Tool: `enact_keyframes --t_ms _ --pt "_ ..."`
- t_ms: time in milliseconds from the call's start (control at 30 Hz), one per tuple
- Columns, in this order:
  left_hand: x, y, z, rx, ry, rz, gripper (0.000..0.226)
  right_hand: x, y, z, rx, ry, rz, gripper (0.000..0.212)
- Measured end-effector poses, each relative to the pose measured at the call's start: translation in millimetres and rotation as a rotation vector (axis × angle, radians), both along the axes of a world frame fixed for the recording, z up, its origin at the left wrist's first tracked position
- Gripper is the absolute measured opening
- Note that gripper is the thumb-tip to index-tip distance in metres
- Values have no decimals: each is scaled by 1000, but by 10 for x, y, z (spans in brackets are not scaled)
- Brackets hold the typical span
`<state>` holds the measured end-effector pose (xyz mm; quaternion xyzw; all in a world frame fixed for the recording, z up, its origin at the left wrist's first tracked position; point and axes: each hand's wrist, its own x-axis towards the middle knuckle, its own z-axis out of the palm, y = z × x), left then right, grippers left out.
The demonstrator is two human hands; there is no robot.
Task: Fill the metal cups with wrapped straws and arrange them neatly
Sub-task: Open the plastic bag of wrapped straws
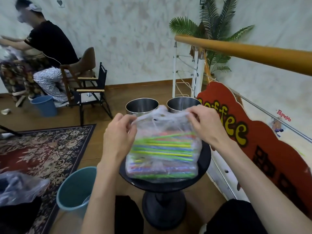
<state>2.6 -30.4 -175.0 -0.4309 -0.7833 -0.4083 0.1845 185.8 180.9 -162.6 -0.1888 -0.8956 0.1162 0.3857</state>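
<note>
Wooden flooring and a patterned rug (42, 149) fill the left of the frame, with a small round black bench (205, 163) at lower centre. On it lies a clear plastic bag (162, 154) packed with coloured wrapped straws (163, 146) — green, yellow, blue and red, lying roughly level across the picture. Both hands work at the bag's knotted top: the left hand (118, 132) pinches a twisted strand of plastic at centre-left, the right hand (202, 124) pinches the bunched film at centre-right, fingers curled on the plastic. Just behind the bag, toward the upper centre, stand two metal cups (141, 105), side by side; what shows of their insides looks empty. A teal bucket (74, 190) sits on the floor at lower left, a red coffee sign (253, 141) leans along the railing at right, and another person (47, 48) sits at upper left.

The step in hand looks like opening the bag, so filling has not begun. The risk from here is the thin film: a hard pull on the knot could tear it suddenly and spill straws off the bench's edge, perhaps into the bucket. The bag covers most of the small bench — a tug toward the cups might also knock them, since they stand close behind the knot.
</note>
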Motion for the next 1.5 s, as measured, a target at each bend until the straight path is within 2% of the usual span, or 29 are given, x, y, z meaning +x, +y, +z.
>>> enact_keyframes --t_ms 100,267,367,467,533,600,667,733,800,833,900,933,1033,1100,1200,1333,1433,1500 --pt "-53 4 -66 8 -49 -1 27 1 -22 -15 14 -48 -41 44" --pt "-240 63 -139 -24 -54 -140 52 14 132 -103 -30 -16 -12 32" --pt "-205 140 -135 -110 -93 -225 47 33 130 -171 -79 -32 0 30" --pt "-109 190 -133 -199 -133 -306 42 50 43 -230 -286 -191 113 23" --pt "6 217 -111 -276 -110 -347 59 68 -18 -234 -366 -260 179 30" --pt "136 291 -102 -386 -66 -382 82 71 -58 -238 -299 -276 163 36" --pt "219 402 -146 -505 -19 -384 109 44 -129 -226 -205 -222 165 22" --pt "243 501 -185 -587 38 -353 125 14 -182 -186 -145 -154 218 12" --pt "239 558 -200 -614 101 -287 118 6 -221 -128 -99 -138 243 13" --pt "223 578 -195 -600 137 -263 103 21 -237 -116 -78 -138 244 20" --pt "194 591 -161 -517 201 -251 55 101 -276 -113 -30 -124 202 33" --pt "184 586 -138 -482 204 -254 42 164 -301 -111 8 -89 156 38" --pt "131 538 -67 -398 176 -261 32 381 -420 -158 131 145 68 32" --pt "116 502 18 -295 181 -267 27 470 -548 -252 114 198 170 25" --pt "118 464 175 -206 216 -197 26 446 -749 -482 13 -33 337 33" --pt "124 424 268 -177 305 -100 27 245 -788 -698 -37 -348 322 62" --pt "95 423 240 -308 273 -117 35 61 -752 -763 -58 -503 277 85" --pt "92 434 184 -399 238 -171 37 -29 -744 -814 -37 -545 256 81"
